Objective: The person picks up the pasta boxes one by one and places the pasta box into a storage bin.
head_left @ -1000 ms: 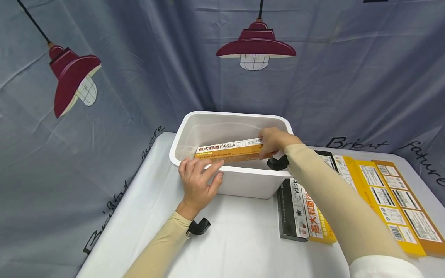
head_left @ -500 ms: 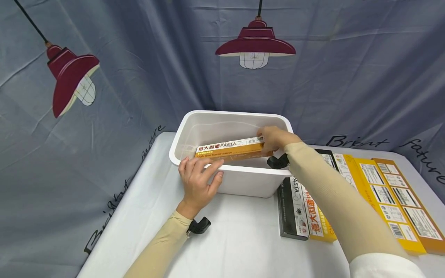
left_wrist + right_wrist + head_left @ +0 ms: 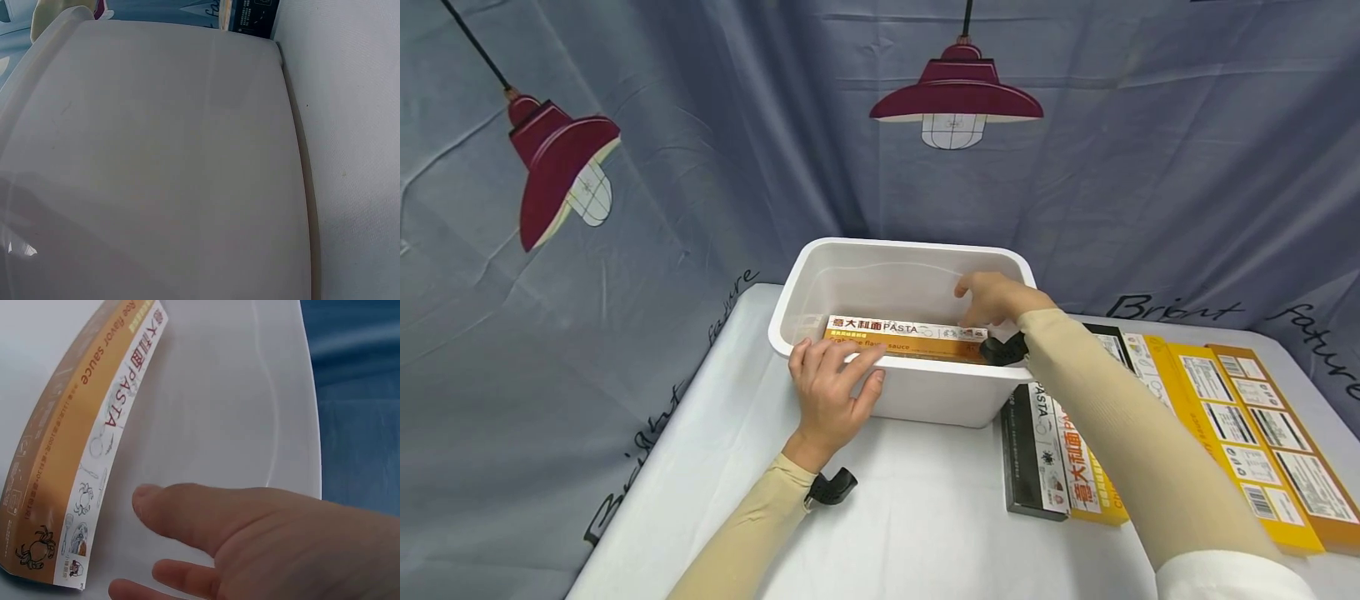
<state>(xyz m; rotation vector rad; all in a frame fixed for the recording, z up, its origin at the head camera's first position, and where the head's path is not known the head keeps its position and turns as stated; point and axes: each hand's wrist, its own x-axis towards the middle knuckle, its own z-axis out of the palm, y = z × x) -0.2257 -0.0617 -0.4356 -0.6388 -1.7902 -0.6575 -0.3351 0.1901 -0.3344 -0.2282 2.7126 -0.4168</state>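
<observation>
A white plastic bin (image 3: 925,398) stands at the middle of the table. Inside it, along the front wall, lies an orange and white pasta box (image 3: 917,335) marked crab roe flavor sauce. My left hand (image 3: 830,396) holds the bin's near rim at the left, fingers over the edge and thumb on the outer side. The left wrist view has only the bin's outer wall (image 3: 162,125). My right hand (image 3: 997,298) is inside the bin at its right end, just behind the box. In the right wrist view its thumb and fingers (image 3: 181,512) are spread apart, off the box (image 3: 72,444).
Right of the bin lie more pasta boxes: a black box (image 3: 1026,467), a yellow box (image 3: 1101,492) against it, another yellow box (image 3: 1232,442) and an orange-brown box (image 3: 1292,442). The right forearm (image 3: 1120,425) crosses over some of them. A grey-blue curtain (image 3: 737,150) hangs behind.
The right end of the pasta box has dropped and the box has settled along the bin's front wall. My right hand has let go of it. My left hand stays on the rim.
</observation>
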